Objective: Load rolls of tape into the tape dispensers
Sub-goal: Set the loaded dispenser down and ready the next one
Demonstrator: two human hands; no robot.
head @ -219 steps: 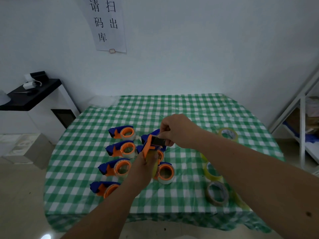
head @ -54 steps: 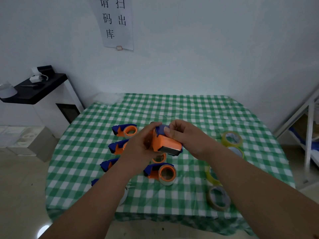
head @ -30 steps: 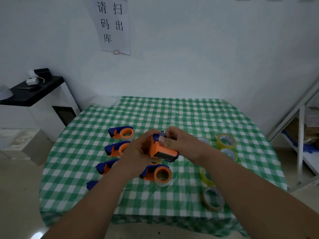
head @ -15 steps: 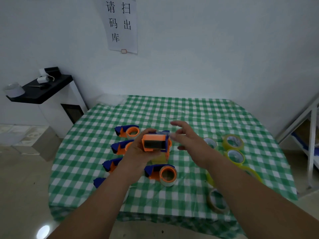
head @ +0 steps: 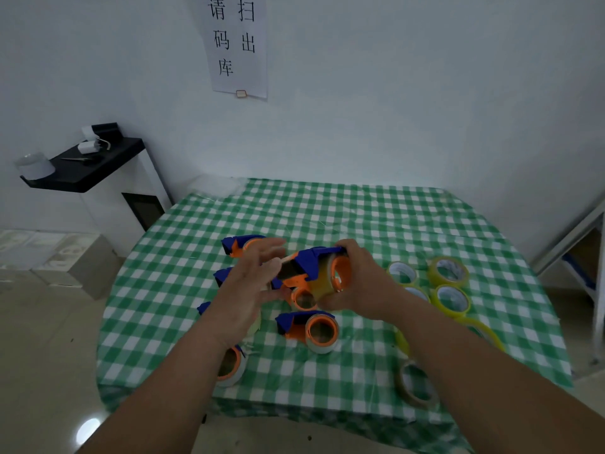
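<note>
Right, the dispenser is up in the air over the middle of the desk, blue guard on top, orange body below, and there's a yellowish roll sitting on its orange hub. My right hand has it, fingers curled over the top and thumb underneath the roll end. My left hand is spread wide, fingers straight, just beside the dispenser's nose; whether a fingertip touches it I can't tell.

Below it, the loaded ones are lining up. One dispenser with a roll lies just under my hands, another hub peeks out right behind my right thumb, one more sits by my left wrist, and the far one is at the back of the row. Two others are mostly hidden by my left hand, just blue tips showing.

Off to my right, the loose rolls: two yellow ones, a paler one, a brownish one near the front edge, and more partly behind my forearm.

So I'd call this one about finished and ready to join the row. Plenty of spare rolls left, but I see no empty dispenser waiting, so the job looks close to done.
</note>
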